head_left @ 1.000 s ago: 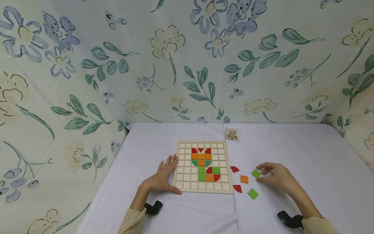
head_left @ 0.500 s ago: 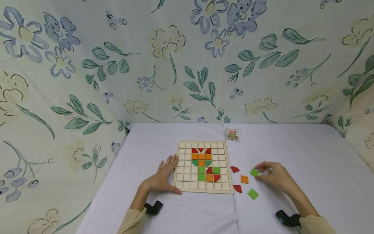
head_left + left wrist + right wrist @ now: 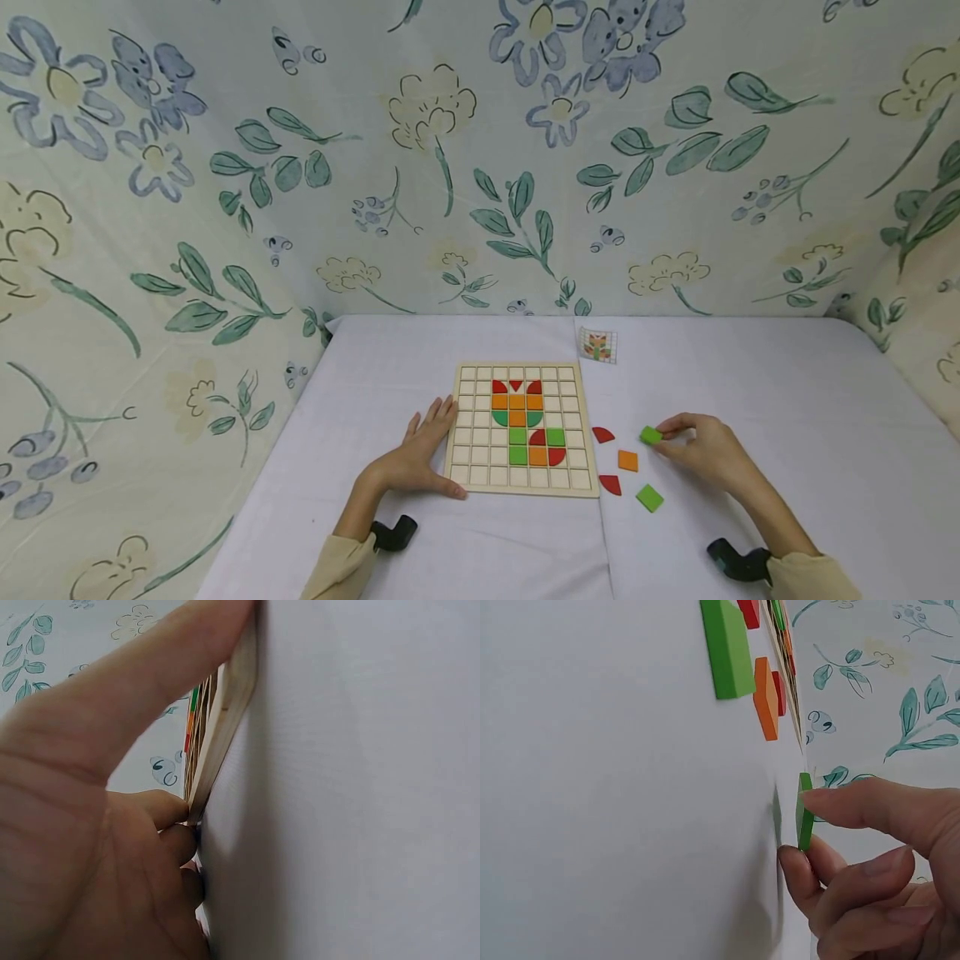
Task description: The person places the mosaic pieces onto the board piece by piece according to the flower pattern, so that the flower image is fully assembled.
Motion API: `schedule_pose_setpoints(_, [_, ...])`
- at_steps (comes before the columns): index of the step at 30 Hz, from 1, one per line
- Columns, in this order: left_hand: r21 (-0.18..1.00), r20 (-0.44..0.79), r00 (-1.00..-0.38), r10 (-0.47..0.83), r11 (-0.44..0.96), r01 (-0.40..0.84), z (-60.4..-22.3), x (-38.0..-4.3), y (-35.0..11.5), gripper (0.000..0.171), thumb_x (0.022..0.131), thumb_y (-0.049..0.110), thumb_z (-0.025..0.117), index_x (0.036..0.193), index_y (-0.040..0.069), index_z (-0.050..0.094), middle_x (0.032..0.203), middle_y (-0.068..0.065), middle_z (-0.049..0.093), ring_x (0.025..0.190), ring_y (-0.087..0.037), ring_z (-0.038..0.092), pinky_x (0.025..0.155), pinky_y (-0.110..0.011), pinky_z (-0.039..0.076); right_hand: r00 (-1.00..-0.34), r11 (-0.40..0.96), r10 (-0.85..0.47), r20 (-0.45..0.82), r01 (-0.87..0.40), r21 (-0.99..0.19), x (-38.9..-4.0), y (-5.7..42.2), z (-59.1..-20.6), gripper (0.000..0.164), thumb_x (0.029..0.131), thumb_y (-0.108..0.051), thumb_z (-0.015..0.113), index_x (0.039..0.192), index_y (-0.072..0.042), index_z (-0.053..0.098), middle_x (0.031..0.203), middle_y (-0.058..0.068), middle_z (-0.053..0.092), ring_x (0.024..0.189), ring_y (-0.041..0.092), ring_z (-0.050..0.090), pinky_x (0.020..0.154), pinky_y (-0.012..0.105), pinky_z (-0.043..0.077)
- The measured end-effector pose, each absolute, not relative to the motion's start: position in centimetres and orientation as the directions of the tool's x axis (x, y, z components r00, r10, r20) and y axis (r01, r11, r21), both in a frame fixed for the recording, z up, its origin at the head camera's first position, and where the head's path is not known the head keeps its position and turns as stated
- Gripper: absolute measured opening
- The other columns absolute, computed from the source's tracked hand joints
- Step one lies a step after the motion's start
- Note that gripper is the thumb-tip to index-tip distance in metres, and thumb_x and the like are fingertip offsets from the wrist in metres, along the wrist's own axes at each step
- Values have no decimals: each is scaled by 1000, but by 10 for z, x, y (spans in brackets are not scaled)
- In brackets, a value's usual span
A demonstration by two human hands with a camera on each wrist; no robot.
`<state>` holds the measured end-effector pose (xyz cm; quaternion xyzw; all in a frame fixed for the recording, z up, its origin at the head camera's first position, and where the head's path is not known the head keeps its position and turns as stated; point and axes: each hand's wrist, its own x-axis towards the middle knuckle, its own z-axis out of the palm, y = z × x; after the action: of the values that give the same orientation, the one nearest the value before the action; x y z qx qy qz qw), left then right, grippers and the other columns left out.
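Note:
A wooden grid board (image 3: 472,475) lies on the white cloth, with red, orange and green tiles set in several of its cells. My left hand (image 3: 415,457) rests against the board's left side, fingers spread along the edge and thumb at the near left corner. To the right of the board, my right hand (image 3: 708,450) pinches a green square tile (image 3: 650,436) between thumb and fingers. In the right wrist view that green tile (image 3: 805,811) stands off the cloth, tilted, with a shadow beside it.
Between board and right hand lie two red quarter-circle tiles, one nearer (image 3: 611,484) and one farther (image 3: 603,434), and an orange square tile (image 3: 627,461). Another green square tile (image 3: 649,497) lies nearer. A small pattern card (image 3: 597,345) sits behind the board's far right corner.
My right hand has pinched the green square tile, drawn it slightly left and away from me, and lifted and tilted it. The left hand and the board have stayed in place.

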<state>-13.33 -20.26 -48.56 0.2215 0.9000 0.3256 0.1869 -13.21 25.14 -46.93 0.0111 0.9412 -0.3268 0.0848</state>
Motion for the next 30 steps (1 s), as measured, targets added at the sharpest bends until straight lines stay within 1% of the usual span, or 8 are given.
schedule_pose_setpoints(6, [670, -192, -832, 521, 689, 277, -485, -133, -202, 137, 72, 44, 94, 165, 0, 4, 175, -17, -3, 162, -38, -11, 128, -66, -8, -984, 780, -36, -175, 82, -620, -133, 247, -468, 31, 87, -18, 80, 112, 0, 74, 99, 12, 74, 87, 24, 52, 61, 28, 38])
schedule_pose_setpoints(9, [669, -192, -831, 521, 690, 278, -486, -133, -202, 137, 72, 44, 94, 165, 0, 4, 175, -16, -3, 162, -38, -11, 128, -66, -8, -987, 779, -53, -154, 55, -624, -133, 245, -468, 31, 86, -18, 81, 112, -2, 76, 102, 13, 75, 94, 27, 57, 65, 28, 44])
schedule_pose_setpoints(14, [669, -194, -832, 520, 691, 276, -486, -133, -202, 137, 72, 44, 94, 165, 0, 4, 175, -16, -3, 162, -38, -11, 128, -65, -8, -988, 758, -102, -113, -4, -653, -133, 234, -468, 30, 83, -19, 84, 109, -6, 79, 111, 15, 76, 103, 33, 64, 74, 37, 56])
schedule_pose_setpoints(17, [671, -195, -832, 519, 690, 273, -486, -133, -202, 137, 72, 45, 94, 165, 1, 4, 175, -16, -3, 162, -37, -11, 128, -65, -8, -982, 726, -147, -120, -25, -688, -132, 224, -467, 30, 83, -20, 84, 110, -7, 78, 115, 16, 75, 99, 29, 67, 73, 34, 57])
schedule_pose_setpoints(23, [669, -190, -832, 521, 689, 279, -487, -133, -202, 137, 72, 46, 93, 165, 1, 3, 175, -16, -3, 162, -38, -11, 128, -66, -8, -954, 612, -249, -168, -21, -790, -132, 200, -464, 31, 85, -18, 83, 114, -9, 77, 120, 16, 71, 72, 14, 64, 59, 21, 51])
schedule_pose_setpoints(26, [662, -188, -833, 521, 693, 284, -487, -134, -202, 137, 72, 47, 93, 165, 1, 3, 175, -15, -3, 162, -37, -11, 128, -65, -7, -933, 545, -322, -161, -43, -838, -133, 188, -462, 31, 85, -17, 84, 114, -7, 76, 115, 15, 70, 63, 12, 62, 57, 18, 52])
schedule_pose_setpoints(28, [662, -188, -834, 519, 694, 283, -487, -134, -203, 137, 72, 47, 93, 165, 1, 3, 175, -15, -3, 162, -37, -11, 128, -65, -7, -922, 534, -370, -118, -106, -839, -134, 180, -462, 30, 85, -18, 85, 112, -7, 77, 109, 13, 70, 67, 9, 60, 58, 16, 49])
schedule_pose_setpoints(30, [664, -189, -834, 518, 693, 280, -487, -134, -203, 137, 72, 47, 93, 165, 2, 3, 175, -15, -3, 162, -37, -11, 128, -65, -7, -912, 537, -399, -91, -152, -830, -135, 170, -461, 28, 83, -19, 86, 108, -10, 79, 102, 9, 70, 63, 7, 52, 55, 15, 42])
